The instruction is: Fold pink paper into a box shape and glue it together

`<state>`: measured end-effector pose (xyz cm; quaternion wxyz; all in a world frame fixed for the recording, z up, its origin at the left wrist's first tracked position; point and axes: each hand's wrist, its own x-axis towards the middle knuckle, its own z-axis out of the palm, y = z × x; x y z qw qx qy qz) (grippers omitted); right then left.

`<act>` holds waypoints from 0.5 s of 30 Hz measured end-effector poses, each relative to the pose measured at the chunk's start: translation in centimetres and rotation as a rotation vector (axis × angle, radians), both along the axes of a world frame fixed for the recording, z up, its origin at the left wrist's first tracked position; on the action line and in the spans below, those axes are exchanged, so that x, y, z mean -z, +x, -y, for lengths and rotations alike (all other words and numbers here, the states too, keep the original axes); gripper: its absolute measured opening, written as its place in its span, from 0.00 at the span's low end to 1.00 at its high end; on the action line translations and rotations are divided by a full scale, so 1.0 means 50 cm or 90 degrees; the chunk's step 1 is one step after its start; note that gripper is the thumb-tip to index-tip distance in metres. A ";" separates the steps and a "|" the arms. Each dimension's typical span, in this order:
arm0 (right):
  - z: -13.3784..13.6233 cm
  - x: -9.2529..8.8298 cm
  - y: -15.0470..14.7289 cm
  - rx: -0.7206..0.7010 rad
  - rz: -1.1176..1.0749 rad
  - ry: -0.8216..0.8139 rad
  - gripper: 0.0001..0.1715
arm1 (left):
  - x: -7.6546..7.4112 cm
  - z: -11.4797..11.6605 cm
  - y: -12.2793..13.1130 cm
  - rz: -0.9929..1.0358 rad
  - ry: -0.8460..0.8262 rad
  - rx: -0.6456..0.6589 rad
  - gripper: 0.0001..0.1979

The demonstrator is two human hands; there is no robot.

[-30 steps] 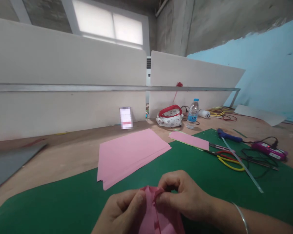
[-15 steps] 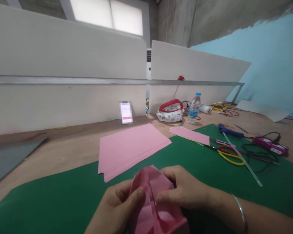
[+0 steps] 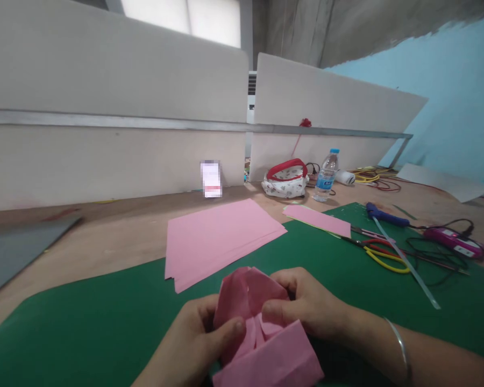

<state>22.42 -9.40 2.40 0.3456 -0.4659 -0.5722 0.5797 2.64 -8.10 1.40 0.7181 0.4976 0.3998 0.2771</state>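
Observation:
A folded piece of pink paper (image 3: 252, 301) is between my two hands, low in the middle of the head view. My left hand (image 3: 197, 336) grips its left side, the thumb lying on the inner folds. On the other side, my right hand (image 3: 306, 306) pinches the paper with the thumb inside and the fingers behind. The paper opens like a pocket, with a wide flap standing out at its near end. Most fingertips are hidden behind it. Beyond my hands lies a stack of pink paper sheets (image 3: 218, 239).
A green mat (image 3: 105, 306) covers the near table. To the right are pink strips (image 3: 318, 219), scissors (image 3: 387, 260), a glue gun (image 3: 387, 215), a glue stick (image 3: 407, 263) and a magenta power strip (image 3: 454, 242). A water bottle (image 3: 326, 177), pouch (image 3: 286, 185) and blurred upright screen (image 3: 212, 180) stand behind.
The pink paper has opened wider between my hands, and its near flap now spreads outward. Both hands keep their grip. The view has shifted slightly.

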 end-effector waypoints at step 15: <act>-0.008 -0.011 0.012 -0.012 -0.115 0.019 0.09 | -0.032 0.012 -0.004 -0.005 -0.036 -0.141 0.10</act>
